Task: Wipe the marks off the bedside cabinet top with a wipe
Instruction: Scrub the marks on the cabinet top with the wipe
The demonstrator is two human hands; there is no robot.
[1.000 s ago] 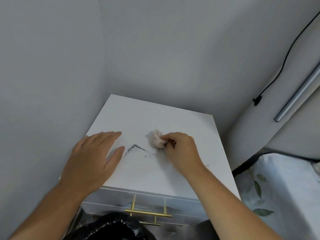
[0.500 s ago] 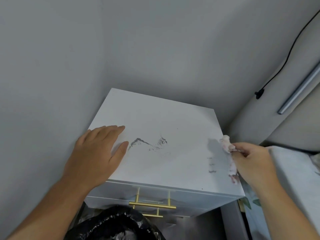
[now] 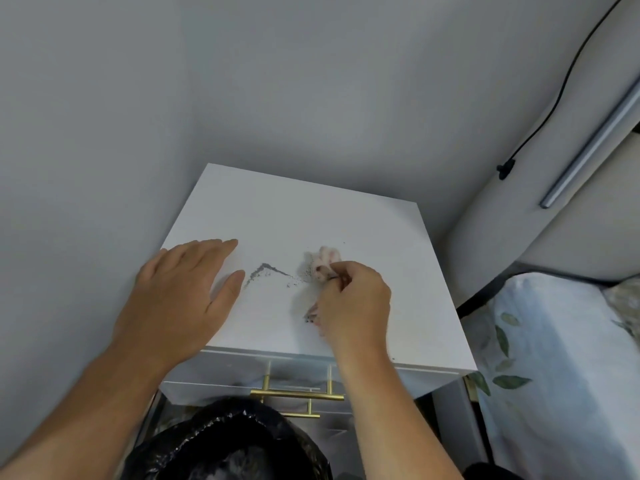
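Observation:
The white bedside cabinet top (image 3: 311, 209) stands in a corner between grey walls. A dark peaked mark (image 3: 265, 270) with scattered specks crosses its middle. My right hand (image 3: 353, 299) pinches a crumpled, stained pinkish wipe (image 3: 323, 261) and presses it on the top at the right end of the mark. My left hand (image 3: 180, 296) lies flat, fingers spread, on the left front part of the top, just left of the mark.
A black bin bag (image 3: 228, 441) sits below the cabinet front, under the gold drawer handles (image 3: 298, 394). A bed with leaf-print cover (image 3: 540, 368) lies to the right. A black cable (image 3: 554, 98) and a metal bar (image 3: 588, 147) run along the right wall.
My right hand has swept the wipe from the middle of the top to its right edge and back to the mark. Specks now lie around the mark's right end. The left hand stayed put.

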